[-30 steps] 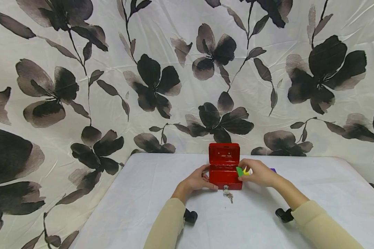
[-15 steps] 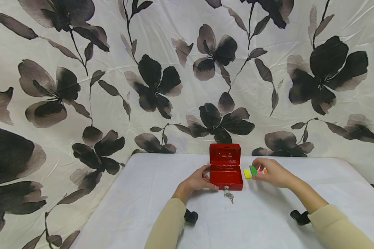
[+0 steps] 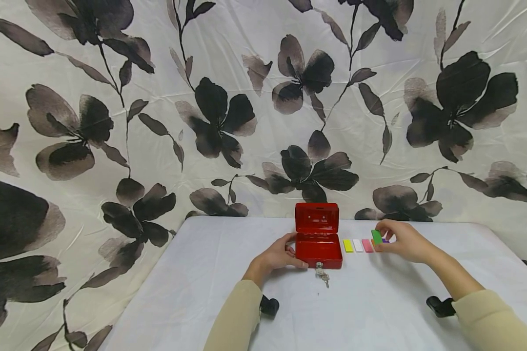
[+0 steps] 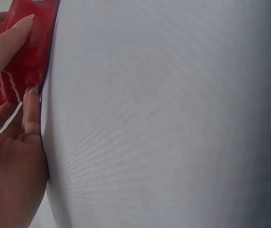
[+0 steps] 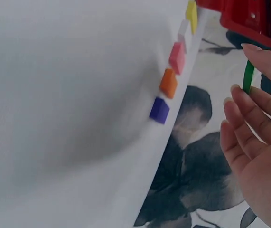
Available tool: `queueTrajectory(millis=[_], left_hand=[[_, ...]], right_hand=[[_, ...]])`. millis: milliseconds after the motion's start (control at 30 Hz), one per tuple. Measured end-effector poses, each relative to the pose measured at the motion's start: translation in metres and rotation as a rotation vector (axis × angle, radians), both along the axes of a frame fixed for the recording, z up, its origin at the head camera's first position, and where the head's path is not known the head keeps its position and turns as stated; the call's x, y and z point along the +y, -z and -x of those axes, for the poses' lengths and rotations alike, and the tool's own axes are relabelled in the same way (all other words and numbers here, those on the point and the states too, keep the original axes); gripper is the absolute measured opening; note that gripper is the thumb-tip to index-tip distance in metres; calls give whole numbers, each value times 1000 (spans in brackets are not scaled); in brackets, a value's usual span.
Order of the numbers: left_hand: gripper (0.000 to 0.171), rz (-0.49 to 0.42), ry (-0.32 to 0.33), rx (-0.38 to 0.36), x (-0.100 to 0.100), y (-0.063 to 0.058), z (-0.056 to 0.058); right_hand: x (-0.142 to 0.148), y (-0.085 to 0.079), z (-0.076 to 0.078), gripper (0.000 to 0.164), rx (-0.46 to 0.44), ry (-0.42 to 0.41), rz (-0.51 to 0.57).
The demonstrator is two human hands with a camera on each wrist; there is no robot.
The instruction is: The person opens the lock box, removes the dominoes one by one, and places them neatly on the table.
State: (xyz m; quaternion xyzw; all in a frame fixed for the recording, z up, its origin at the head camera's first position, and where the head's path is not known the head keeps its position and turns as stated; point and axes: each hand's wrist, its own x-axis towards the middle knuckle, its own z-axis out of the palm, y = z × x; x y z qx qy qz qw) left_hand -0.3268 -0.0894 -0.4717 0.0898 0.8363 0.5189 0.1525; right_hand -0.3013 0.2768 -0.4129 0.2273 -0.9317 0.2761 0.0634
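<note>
A small red cash box (image 3: 318, 249) stands on the white table with its lid raised; nothing shows inside it. My left hand (image 3: 275, 255) grips its front left corner, thumb on the front face and fingers along the side. Between thumb and fingertips, my right hand (image 3: 404, 242) pinches a green block (image 3: 376, 237), held above the table. Under and beside it runs a row of flat blocks: yellow (image 3: 348, 245), white (image 3: 357, 245), pink (image 3: 367, 245), orange (image 5: 168, 83) and purple (image 5: 159, 110). In the head view the right hand partly covers the last two.
Keys (image 3: 322, 277) hang from the lock at the box's front. The white tabletop (image 3: 334, 317) ends at a floral cloth (image 3: 228, 175) behind the box. Black wrist cameras (image 3: 440, 306) sit under both sleeves.
My right hand has moved rightward with the green block, from beside the box, along the row to above the orange and purple blocks. The left hand stays on the box.
</note>
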Motion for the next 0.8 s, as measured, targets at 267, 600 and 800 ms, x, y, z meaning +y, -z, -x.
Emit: queueTrajectory(millis=[267, 600, 800], left_hand=[[100, 4, -16, -8, 1, 0, 1], [101, 11, -7, -3, 0, 0, 1], [100, 15, -12, -5, 0, 0, 0]], right_hand=[[23, 5, 3, 44, -26, 63, -22], [45, 15, 8, 43, -81, 88, -42], [52, 22, 14, 44, -114, 114, -59]])
